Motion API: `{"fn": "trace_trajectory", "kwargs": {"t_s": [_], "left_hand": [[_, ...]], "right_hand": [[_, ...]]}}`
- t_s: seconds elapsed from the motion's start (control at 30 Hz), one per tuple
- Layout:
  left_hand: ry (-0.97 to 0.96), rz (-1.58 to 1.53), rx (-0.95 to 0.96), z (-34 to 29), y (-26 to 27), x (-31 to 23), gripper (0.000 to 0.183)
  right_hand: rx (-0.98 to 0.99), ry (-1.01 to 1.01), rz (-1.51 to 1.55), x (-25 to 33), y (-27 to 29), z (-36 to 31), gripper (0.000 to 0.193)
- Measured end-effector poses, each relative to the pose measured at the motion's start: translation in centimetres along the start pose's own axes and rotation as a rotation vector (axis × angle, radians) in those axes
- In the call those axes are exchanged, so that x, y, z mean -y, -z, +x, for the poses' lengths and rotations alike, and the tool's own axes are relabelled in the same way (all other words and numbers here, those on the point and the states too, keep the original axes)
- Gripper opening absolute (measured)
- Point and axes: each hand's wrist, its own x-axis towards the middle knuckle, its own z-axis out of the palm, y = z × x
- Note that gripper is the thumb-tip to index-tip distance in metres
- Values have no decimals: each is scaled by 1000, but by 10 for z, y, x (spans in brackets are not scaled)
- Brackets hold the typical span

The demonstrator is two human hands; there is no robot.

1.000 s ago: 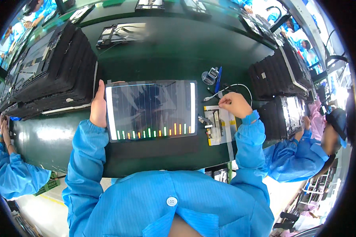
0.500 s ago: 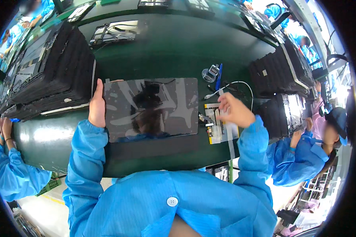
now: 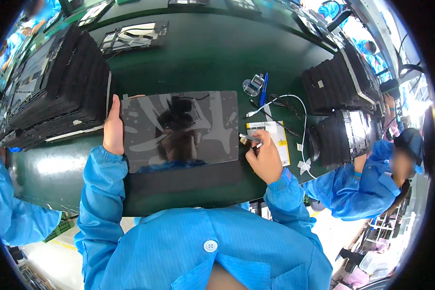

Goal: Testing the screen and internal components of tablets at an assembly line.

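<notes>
A glossy black tablet screen (image 3: 212, 140) lies in front of me on a dark pad (image 3: 183, 183). My left hand (image 3: 113, 128) grips its left edge, thumb up along the side. Close to the right edge, my right hand (image 3: 267, 159) has its fingers closed around a small grey connector piece (image 3: 247, 138). Whether that piece is attached to the screen is hidden. Partly under the right hand rests a flat white battery pack (image 3: 278, 133) with yellow edges. A white cable (image 3: 302, 108) curves past it.
Tall stacks of black tablet panels stand at left (image 3: 63, 92) and right (image 3: 340, 87). A clicker counter (image 3: 258, 81) and blue pen (image 3: 264, 89) lie beyond the battery. An opened device (image 3: 135, 37) sits farther back. Co-workers in blue sit at both sides, one at right (image 3: 357, 186).
My right hand has moved left and down from above the battery pack and closed on the small connector piece. A clear strip near the battery has shifted. My left hand still holds the screen.
</notes>
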Motion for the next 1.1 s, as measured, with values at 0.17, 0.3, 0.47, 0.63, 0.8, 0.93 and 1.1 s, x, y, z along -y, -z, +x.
{"fn": "trace_trajectory", "kwargs": {"t_s": [0.17, 0.3, 0.47, 0.63, 0.8, 0.93, 1.1], "left_hand": [[42, 58, -44, 15, 18, 6, 51], [6, 86, -19, 6, 9, -1, 51], [17, 14, 40, 13, 14, -2, 52], [2, 15, 119, 3, 11, -1, 44], [-194, 286, 33, -30, -2, -6, 34], [-804, 861, 171, -97, 15, 3, 30], [-1268, 969, 1199, -129, -47, -14, 19]], "right_hand": [[-38, -87, 102, -2, 1, 3, 36], [8, -115, -64, 4, 3, 12, 38], [71, -100, -90, 5, 6, 25, 39], [-40, -48, -225, 6, -7, 22, 41], [-116, 25, -290, 12, 3, 14, 46], [-161, -78, -123, 27, 40, 3, 48], [288, -176, 715, 41, 60, -25, 55]]}}
